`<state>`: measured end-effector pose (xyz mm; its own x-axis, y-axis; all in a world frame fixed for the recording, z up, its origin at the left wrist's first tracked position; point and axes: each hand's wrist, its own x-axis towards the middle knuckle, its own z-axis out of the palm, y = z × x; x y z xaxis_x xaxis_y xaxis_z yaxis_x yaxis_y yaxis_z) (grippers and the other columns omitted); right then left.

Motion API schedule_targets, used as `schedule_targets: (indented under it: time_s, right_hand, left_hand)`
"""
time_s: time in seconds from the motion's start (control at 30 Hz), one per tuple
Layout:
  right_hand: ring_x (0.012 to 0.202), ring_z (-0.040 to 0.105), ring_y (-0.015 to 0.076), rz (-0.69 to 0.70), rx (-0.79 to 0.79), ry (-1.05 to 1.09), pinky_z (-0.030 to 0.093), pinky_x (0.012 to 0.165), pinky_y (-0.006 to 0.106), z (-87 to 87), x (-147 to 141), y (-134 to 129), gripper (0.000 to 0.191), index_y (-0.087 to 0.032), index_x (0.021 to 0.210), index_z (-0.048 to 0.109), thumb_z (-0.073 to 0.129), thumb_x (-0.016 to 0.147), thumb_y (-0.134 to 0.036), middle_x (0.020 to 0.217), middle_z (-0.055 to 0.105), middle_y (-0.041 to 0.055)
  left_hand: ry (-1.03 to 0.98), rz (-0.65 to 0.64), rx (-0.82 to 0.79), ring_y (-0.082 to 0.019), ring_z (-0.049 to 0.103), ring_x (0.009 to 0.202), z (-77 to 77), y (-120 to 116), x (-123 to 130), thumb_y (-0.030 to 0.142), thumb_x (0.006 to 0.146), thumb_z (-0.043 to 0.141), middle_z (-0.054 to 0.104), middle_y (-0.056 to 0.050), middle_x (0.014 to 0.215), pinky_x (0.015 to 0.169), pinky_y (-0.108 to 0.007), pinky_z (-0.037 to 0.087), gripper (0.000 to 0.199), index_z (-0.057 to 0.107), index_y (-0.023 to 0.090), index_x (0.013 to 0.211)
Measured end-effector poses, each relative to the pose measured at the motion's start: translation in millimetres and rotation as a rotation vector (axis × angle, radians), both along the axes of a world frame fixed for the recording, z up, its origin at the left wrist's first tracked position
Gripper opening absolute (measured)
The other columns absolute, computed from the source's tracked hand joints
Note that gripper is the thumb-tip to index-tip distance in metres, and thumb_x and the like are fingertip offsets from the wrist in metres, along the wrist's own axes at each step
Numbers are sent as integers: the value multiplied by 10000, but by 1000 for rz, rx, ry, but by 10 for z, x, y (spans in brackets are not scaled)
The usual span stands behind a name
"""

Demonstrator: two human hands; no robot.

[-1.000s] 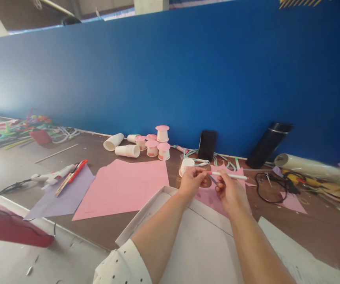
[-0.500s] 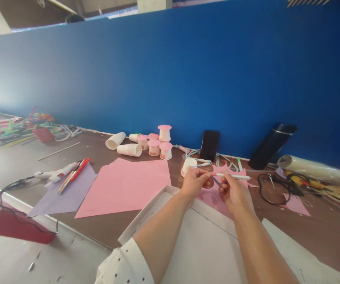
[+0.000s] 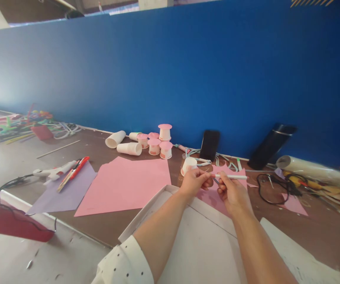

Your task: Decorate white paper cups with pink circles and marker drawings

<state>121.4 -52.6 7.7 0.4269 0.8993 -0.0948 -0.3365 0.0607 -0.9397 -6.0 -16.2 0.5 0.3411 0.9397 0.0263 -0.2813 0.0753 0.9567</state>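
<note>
A slim white pen (image 3: 237, 177) with a pinkish end lies level between my two hands. My right hand (image 3: 231, 191) is closed around its barrel with thumb and fingertips. My left hand (image 3: 196, 182) pinches at the pinkish end, and its fingers hide that tip. A small dark grey strip shows between the hands, too small to make out. Just behind my left hand stands an upturned white paper cup (image 3: 189, 165). Cut pink paper (image 3: 212, 200) lies under and beyond the hands, and a shallow white box lid (image 3: 208, 240) sits below my forearms.
Paper cups topped with pink discs (image 3: 154, 146) stand near the blue partition (image 3: 170, 71). Pink sheets (image 3: 128, 185), a red cutter (image 3: 73, 173) and a glue gun (image 3: 54, 171) lie left. A phone (image 3: 209, 145), dark bottle (image 3: 272, 146) and black cable (image 3: 264, 195) are to the right.
The right hand and pen have shifted very slightly left, toward the left hand. The view has tilted a little; otherwise the grip looks the same.
</note>
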Motion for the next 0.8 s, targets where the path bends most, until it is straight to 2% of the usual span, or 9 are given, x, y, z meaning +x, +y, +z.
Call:
schedule_targets:
  time_s: [0.33,0.57,0.67,0.73,0.8]
  right_hand:
    - [500,418,30,51,8,9,382,412,123,-23,16,-8,367,-136,739,671,845,603,-428,612,520,-39]
    - [485,448,38,-45,-51,-38,388,387,136,-37,92,32,407,-147,750,643,804,645,-507,649,568,-21]
    - [448,418,28,-185,-31,121,355,365,128,-7,230,76,350,-167,751,587,796,683,-440,622,552,-42]
    - [416,379,17,-268,-18,283,328,360,117,16,351,88,303,-178,749,545,741,759,-408,580,509,-65]
    - [386,343,11,-299,-18,327,328,365,115,35,461,79,320,-187,735,503,648,838,-453,544,456,-82]
  left_hand:
    - [39,32,-28,-91,551,525,40,-31,27,385,787,700,609,-9,566,530,-230,512,262,699,123,787]
    - [111,98,30,-95,558,520,29,-48,56,443,854,595,622,-24,615,500,-216,493,338,715,128,851]
    - [183,167,-40,-123,601,520,-1,-10,65,462,875,543,671,-54,698,457,-222,479,372,694,131,953]
    - [258,174,-100,-133,600,493,-24,18,70,426,871,547,672,-49,685,425,-216,455,394,646,141,1124]
    - [314,167,-125,-137,596,476,-45,41,75,365,851,565,677,-46,705,408,-215,441,463,566,158,1266]
